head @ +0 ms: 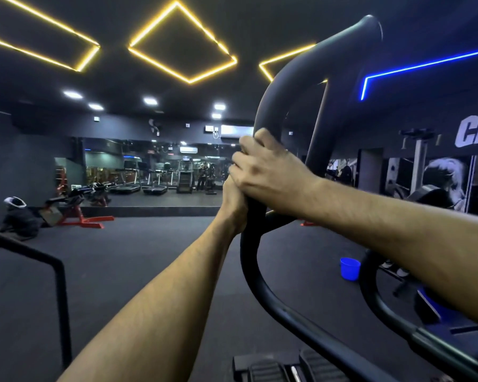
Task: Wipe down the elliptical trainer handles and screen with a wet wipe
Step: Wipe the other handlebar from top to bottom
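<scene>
both hands — left hand (233, 201), right hand (262, 172) — curled around black handle (273, 106), dim gym, dark floor (138, 257)

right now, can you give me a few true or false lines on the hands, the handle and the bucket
1. Both hands grip the same black handle. True: the right hand wraps it just above the left hand.
2. A wet wipe shows plainly in the right hand. False: no wipe can be seen; the fingers hide whatever is under them.
3. A blue bucket stands on the floor right of the handle. True.
4. The bucket hangs from the handle. False: it sits on the floor, apart from it.
5. The ceiling lights are all blue. False: most strips are yellow, one is blue.
</scene>
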